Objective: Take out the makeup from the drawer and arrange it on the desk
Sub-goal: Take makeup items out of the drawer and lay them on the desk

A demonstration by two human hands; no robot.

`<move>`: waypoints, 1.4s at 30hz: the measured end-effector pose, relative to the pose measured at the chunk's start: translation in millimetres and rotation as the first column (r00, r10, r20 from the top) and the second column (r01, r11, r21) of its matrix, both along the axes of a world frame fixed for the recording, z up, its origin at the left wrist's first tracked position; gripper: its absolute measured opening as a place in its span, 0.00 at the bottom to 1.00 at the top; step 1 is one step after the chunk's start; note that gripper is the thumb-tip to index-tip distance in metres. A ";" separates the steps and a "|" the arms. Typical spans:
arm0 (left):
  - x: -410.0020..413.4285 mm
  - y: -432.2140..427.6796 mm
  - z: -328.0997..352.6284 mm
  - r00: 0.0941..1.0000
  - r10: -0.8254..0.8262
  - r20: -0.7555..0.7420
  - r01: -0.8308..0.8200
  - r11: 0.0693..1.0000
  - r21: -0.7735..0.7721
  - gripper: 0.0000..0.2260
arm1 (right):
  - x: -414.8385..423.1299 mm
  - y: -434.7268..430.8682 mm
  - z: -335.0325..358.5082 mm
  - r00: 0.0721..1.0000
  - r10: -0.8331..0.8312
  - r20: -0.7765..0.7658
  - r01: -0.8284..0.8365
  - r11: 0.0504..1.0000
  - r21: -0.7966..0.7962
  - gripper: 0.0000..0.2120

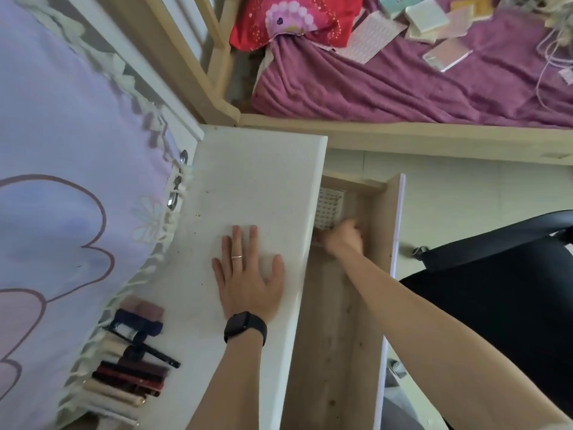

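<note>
My left hand point(248, 274) lies flat, fingers spread, on the white desk top point(248, 181). My right hand point(344, 235) reaches into the open wooden drawer point(335, 352) beneath the desk edge; it is blurred and its fingers are partly hidden, next to a white patterned sheet point(331, 207) at the drawer's far end. Whether it holds anything does not show. Several makeup items point(133, 352), dark tubes, pencils and beige sticks, lie in a row on the desk at the lower left.
A lilac fringed cloth point(68, 181) covers the desk's left part. A black chair point(496, 290) stands right of the drawer. Behind is a wooden bed frame point(403, 135) with a purple blanket point(403, 88), red pillow point(294, 23) and small boxes.
</note>
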State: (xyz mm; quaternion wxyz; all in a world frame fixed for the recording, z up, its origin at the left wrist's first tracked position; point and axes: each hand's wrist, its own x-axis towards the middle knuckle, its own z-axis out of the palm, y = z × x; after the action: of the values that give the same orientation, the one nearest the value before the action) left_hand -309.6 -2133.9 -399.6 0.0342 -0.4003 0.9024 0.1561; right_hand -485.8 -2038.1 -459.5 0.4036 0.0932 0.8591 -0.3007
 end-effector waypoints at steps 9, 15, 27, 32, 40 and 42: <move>1.2 -0.7 -0.1 1.000 -0.001 -0.001 0.001 1.000 -0.007 0.31 | -12.5 8.2 -7.3 0.972 -0.124 0.197 0.155 0.977 -0.149 0.12; 2.4 0.2 -1.0 0.999 0.000 -0.051 -0.001 1.000 -0.010 0.30 | 8.8 14.3 15.5 0.959 -0.253 0.124 0.278 0.924 -0.261 0.17; -0.7 0.6 0.0 0.999 0.034 0.031 -0.034 0.999 -0.014 0.30 | 48.4 82.1 137.5 0.935 -0.261 -0.241 0.085 0.823 -0.562 0.03; -4.4 0.6 1.8 0.991 0.120 0.057 -0.120 0.993 -0.006 0.32 | 26.1 28.1 143.5 0.977 -0.113 -0.183 -0.013 0.819 -0.574 0.07; -4.0 -0.8 4.3 0.990 0.144 0.005 -0.144 0.989 0.015 0.33 | 7.2 -83.7 128.2 0.922 0.228 -0.312 -0.317 0.909 -0.271 0.17; -3.5 -0.9 3.1 0.989 0.145 -0.004 -0.145 0.989 0.010 0.33 | 6.5 -89.6 122.9 0.863 0.313 -0.396 -0.394 0.909 -0.138 0.23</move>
State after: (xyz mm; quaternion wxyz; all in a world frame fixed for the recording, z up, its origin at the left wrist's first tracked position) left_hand -313.0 -2134.8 -396.5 0.0224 -0.4644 0.8701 0.1636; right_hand -479.3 -2127.8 -336.6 0.2928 -0.1684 0.8837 -0.3240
